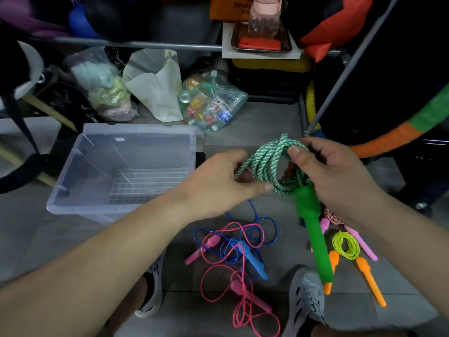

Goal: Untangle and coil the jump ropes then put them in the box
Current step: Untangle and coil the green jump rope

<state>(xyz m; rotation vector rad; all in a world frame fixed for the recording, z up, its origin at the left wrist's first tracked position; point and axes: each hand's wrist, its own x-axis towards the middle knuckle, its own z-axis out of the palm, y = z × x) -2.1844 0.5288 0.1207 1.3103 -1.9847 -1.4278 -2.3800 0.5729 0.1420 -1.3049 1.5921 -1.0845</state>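
At frame centre my left hand (218, 181) and right hand (332, 171) both grip the green braided rope coil (269, 164); I should keep loops snug.

Left hand (218, 181) and right hand (335, 171) are holding a green-and-white braided rope (264, 158) above the floor. The right thumb and fingers are pinching the top of the coil, and the left fingers are gripping the strands on its left side. A green handle (313, 229) is hanging down from the coil. The clear plastic box (136, 130) is sitting open to the left with no rope inside. Below the hands, a blue rope (254, 260) and a pink rope (200, 250) are lying tangled together. A coiled yellow rope (336, 242) with orange handles is lying to the right, beside a grey shoe (306, 297).
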